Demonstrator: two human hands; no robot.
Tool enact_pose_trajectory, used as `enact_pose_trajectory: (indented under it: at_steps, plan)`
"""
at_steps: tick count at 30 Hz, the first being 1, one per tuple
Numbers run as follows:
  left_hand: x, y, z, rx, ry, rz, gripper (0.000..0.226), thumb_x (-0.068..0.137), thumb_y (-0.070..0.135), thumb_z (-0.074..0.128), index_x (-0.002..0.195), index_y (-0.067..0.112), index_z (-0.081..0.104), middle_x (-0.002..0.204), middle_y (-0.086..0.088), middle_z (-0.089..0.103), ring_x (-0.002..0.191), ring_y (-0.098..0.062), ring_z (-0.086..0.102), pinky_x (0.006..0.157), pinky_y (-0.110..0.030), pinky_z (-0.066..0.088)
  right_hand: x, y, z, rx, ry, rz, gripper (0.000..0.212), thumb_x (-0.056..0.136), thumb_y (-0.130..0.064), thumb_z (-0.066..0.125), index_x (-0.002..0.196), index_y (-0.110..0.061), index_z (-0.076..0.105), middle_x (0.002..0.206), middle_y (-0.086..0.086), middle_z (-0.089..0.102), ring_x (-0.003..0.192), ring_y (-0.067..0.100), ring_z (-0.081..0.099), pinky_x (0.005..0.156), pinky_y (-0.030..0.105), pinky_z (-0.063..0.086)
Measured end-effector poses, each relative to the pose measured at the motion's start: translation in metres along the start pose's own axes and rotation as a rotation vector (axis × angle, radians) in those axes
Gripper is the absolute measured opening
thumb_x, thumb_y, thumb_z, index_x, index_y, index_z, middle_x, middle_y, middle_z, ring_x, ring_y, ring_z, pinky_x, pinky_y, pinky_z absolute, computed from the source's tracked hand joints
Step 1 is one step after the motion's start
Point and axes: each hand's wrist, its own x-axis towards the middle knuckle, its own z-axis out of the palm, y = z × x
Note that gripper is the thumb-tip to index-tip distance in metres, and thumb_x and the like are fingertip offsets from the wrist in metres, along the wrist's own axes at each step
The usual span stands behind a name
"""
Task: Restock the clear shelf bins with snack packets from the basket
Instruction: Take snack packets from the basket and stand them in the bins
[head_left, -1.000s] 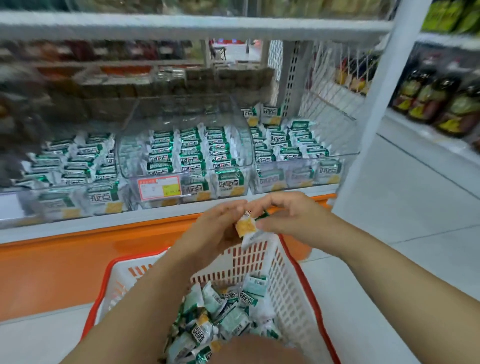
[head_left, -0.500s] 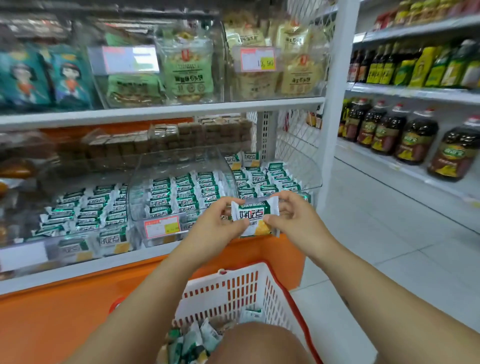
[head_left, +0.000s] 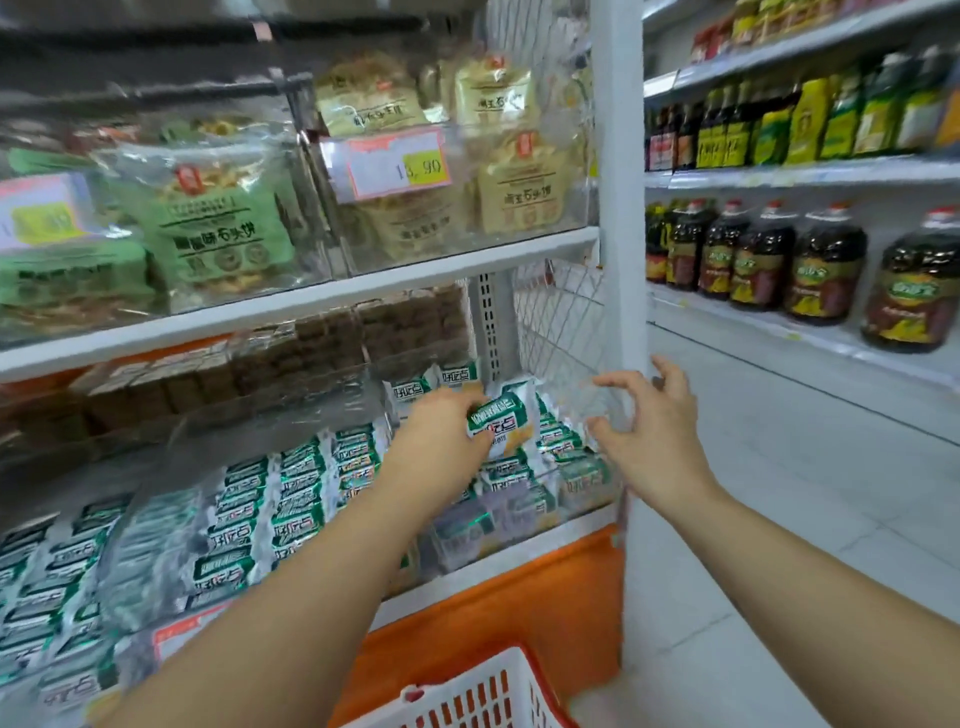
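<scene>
At the lower shelf (head_left: 519, 552) | left hand (head_left: 441, 434) grip holds a snack packet (head_left: 501, 423) above the clear bin (head_left: 587, 488) | right hand (head_left: 652, 431) grip wide, empty | risk: loose pinch drops it askew across packed rows (head_left: 301, 483)

Oil bottles (head_left: 826, 270), price tag (head_left: 397, 163)

White upright post (head_left: 618, 208); oil-bottle shelves (head_left: 800, 174) right of post; pale tiled floor (head_left: 805, 493) at its foot; orange base panel (head_left: 519, 613) left of foot.
</scene>
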Motion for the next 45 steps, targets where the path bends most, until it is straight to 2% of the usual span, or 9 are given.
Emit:
enact_pose_trajectory:
  at_steps: [3,7,11,16,22,28,31,35,45]
  plan:
    - [0.048,-0.001,0.030,0.086,-0.076,-0.005,0.042,0.094,0.025,0.058,0.135,0.016,0.051,0.106,-0.012,0.063,0.098,-0.028,0.061,0.080,-0.037,0.052,0.029,0.023,0.012,-0.025,-0.026,0.007,0.037,0.084,-0.017,0.068,0.120,-0.024,0.060,0.153,0.013,0.013,0.140,0.028,0.018,0.111,0.027,0.017]
    - [0.098,-0.011,0.061,0.147,-0.096,-0.032,0.043,0.096,0.027,0.054,0.137,0.017,0.048,0.121,-0.011,0.061,0.100,-0.030,0.061,0.082,-0.043,0.053,0.056,0.042,0.032,0.061,0.064,-0.108,0.028,0.087,-0.010,0.062,0.112,-0.022,0.062,0.139,0.001,0.025,0.131,0.019,0.030,0.094,0.005,0.019]
    - [0.133,-0.021,0.083,0.069,-0.320,-0.031,0.049,0.099,0.031,0.048,0.143,0.013,0.037,0.121,-0.017,0.056,0.100,-0.029,0.058,0.080,-0.034,0.047,0.068,0.063,0.051,-0.003,0.206,-0.222,0.031,0.083,0.000,0.060,0.103,-0.023,0.066,0.126,0.003,0.038,0.116,0.023,0.041,0.083,0.019,0.033]
    - [0.165,-0.035,0.092,0.033,-0.466,-0.064,0.055,0.101,0.039,0.041,0.148,0.014,0.026,0.153,-0.009,0.031,0.134,-0.027,0.037,0.106,-0.032,0.030,0.075,0.078,0.061,-0.040,0.320,-0.360,0.037,0.076,0.005,0.061,0.103,-0.020,0.068,0.121,0.015,0.047,0.107,0.033,0.048,0.073,0.027,0.040]
    - [0.189,-0.032,0.093,0.039,-0.284,-0.025,0.049,0.100,0.030,0.044,0.144,0.011,0.033,0.139,-0.014,0.046,0.116,-0.027,0.050,0.082,-0.024,0.034,0.079,0.083,0.069,-0.036,0.398,-0.395,0.037,0.073,-0.002,0.056,0.101,-0.023,0.067,0.118,0.009,0.044,0.103,0.025,0.045,0.071,0.024,0.037]
    - [0.207,-0.043,0.109,0.272,-0.124,0.004,0.036,0.101,0.025,0.042,0.132,0.008,0.047,0.138,-0.013,0.041,0.115,-0.031,0.050,0.096,-0.040,0.042,0.079,0.088,0.071,-0.016,0.407,-0.423,0.040,0.073,0.000,0.058,0.103,-0.025,0.066,0.114,0.012,0.048,0.100,0.029,0.049,0.068,0.031,0.048]
    - [0.212,-0.042,0.118,0.223,-0.051,-0.016,0.033,0.100,0.021,0.044,0.128,0.005,0.050,0.134,-0.015,0.040,0.110,-0.034,0.051,0.089,-0.036,0.042,0.079,0.091,0.072,-0.008,0.410,-0.433,0.044,0.073,0.001,0.058,0.105,-0.029,0.063,0.114,0.008,0.046,0.101,0.026,0.047,0.069,0.030,0.046]
    - [0.211,-0.043,0.120,0.019,0.073,-0.017,0.033,0.097,0.012,0.050,0.130,0.013,0.052,0.135,-0.012,0.048,0.117,-0.031,0.051,0.093,-0.035,0.042,0.080,0.092,0.074,-0.008,0.419,-0.422,0.044,0.072,0.001,0.058,0.104,-0.029,0.065,0.114,0.008,0.047,0.100,0.023,0.045,0.073,0.022,0.036]
    - [0.203,-0.051,0.126,0.214,-0.034,0.036,0.046,0.097,0.025,0.052,0.142,0.022,0.040,0.147,-0.006,0.028,0.109,-0.028,0.054,0.086,-0.039,0.050,0.078,0.091,0.073,0.008,0.410,-0.395,0.045,0.075,0.000,0.058,0.105,-0.032,0.061,0.118,0.008,0.047,0.103,0.022,0.045,0.075,0.025,0.040]
